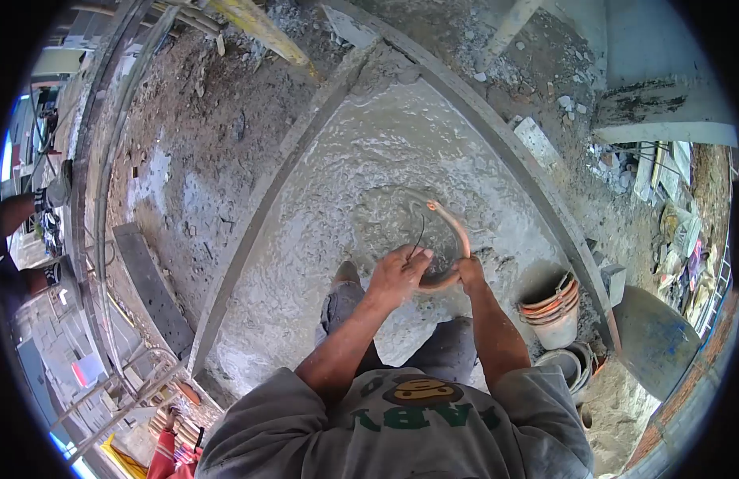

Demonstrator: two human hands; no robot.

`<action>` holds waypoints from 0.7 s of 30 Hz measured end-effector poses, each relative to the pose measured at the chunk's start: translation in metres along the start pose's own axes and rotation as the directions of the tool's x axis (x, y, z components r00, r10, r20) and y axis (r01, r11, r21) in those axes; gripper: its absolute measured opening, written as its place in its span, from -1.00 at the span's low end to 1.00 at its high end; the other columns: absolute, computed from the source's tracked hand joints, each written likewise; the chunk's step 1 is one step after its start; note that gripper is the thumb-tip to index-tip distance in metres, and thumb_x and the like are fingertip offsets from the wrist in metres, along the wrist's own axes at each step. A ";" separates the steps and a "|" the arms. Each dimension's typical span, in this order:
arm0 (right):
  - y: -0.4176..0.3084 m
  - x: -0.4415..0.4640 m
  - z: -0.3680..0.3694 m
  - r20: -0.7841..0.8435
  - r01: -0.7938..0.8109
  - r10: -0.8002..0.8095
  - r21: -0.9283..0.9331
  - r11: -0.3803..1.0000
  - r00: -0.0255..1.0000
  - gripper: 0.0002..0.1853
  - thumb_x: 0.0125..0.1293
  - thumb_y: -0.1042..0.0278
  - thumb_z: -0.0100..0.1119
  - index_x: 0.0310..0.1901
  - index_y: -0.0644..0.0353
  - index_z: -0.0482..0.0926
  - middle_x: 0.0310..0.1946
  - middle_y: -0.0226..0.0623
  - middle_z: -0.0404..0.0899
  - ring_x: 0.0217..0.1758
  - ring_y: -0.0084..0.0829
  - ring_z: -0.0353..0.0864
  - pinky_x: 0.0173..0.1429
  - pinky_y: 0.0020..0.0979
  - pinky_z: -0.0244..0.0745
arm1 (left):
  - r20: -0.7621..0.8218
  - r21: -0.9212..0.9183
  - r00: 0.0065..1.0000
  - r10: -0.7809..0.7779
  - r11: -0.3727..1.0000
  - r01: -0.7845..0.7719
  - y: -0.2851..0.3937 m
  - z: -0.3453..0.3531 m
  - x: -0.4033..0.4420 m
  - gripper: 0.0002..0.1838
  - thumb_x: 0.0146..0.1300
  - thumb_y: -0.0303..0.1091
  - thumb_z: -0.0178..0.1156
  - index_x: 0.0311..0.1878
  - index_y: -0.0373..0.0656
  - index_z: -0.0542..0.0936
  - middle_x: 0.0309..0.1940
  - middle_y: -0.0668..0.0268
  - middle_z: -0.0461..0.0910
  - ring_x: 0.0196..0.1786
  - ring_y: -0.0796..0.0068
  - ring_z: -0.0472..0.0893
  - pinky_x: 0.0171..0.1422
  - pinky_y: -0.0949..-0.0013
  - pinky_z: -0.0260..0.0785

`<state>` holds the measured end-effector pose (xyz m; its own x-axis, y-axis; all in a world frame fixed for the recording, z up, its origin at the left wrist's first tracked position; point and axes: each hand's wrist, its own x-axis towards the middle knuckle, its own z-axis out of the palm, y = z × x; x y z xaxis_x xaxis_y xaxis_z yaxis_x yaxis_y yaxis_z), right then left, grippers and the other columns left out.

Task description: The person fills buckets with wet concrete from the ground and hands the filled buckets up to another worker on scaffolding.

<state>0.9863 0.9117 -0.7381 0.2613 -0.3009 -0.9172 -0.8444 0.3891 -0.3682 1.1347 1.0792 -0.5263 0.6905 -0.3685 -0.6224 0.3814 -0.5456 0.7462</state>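
Observation:
An orange-brown hose [457,229] curves over wet grey cement [321,191], its open end pointing away from me. My right hand [470,270] is closed round the hose on the right side of the bend. At the hose's lower left lies my left hand [403,271], its fingers curled together close to a thin dark wire [421,227] that rises from them. Whether the left fingers grip the hose, the wire or both is hard to tell.
Concrete curbs [261,191] border the wet cement. Stacked buckets [551,311] stand at the right, beside a large drum [657,339]. A yellow pole [265,32] leans at the top. Another person's legs [22,209] show at the left; a person in red [163,455] is lower left.

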 end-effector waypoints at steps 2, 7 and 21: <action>-0.034 -0.022 0.030 0.017 0.093 -0.092 -0.078 0.993 0.996 -0.77 -0.12 0.47 0.11 -0.35 0.35 0.49 -0.57 -0.25 0.47 -0.62 -0.37 0.44 -0.56 -0.30 0.36 | 0.006 0.024 0.997 -0.078 0.997 0.078 0.030 -0.048 -0.017 -0.59 0.24 -0.06 0.09 -0.31 -0.33 0.54 -0.39 -0.03 0.57 -0.25 0.08 0.61 -0.17 0.24 0.39; -0.148 -0.130 0.117 0.212 0.261 -0.231 -0.129 0.957 0.950 -0.81 -0.14 0.58 0.05 -0.38 0.39 0.46 -0.54 -0.25 0.44 -0.54 -0.34 0.46 -0.47 -0.30 0.40 | -0.157 0.072 0.987 0.023 0.997 -0.012 0.085 -0.185 -0.081 -0.45 0.22 0.09 0.06 -0.37 -0.36 0.55 -0.56 0.03 0.52 -0.38 0.18 0.55 -0.22 0.18 0.34; -0.332 -0.472 0.324 0.676 0.391 -0.397 0.172 0.904 0.620 -0.85 0.00 0.53 0.14 -0.38 0.40 0.44 -0.45 -0.17 0.46 -0.44 -0.23 0.58 -0.32 -0.24 0.60 | -0.563 0.248 0.614 0.554 0.822 -0.513 0.291 -0.480 -0.310 -0.56 0.29 0.16 0.02 -0.38 -0.06 0.40 -0.72 0.61 0.15 -0.70 0.82 0.07 -0.65 0.65 -0.18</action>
<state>1.2951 1.2064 -0.2325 0.8136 0.2479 -0.5259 -0.5809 0.3835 -0.7180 1.3270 1.3957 -0.0029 0.9809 -0.1043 0.1642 -0.1937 -0.4460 0.8738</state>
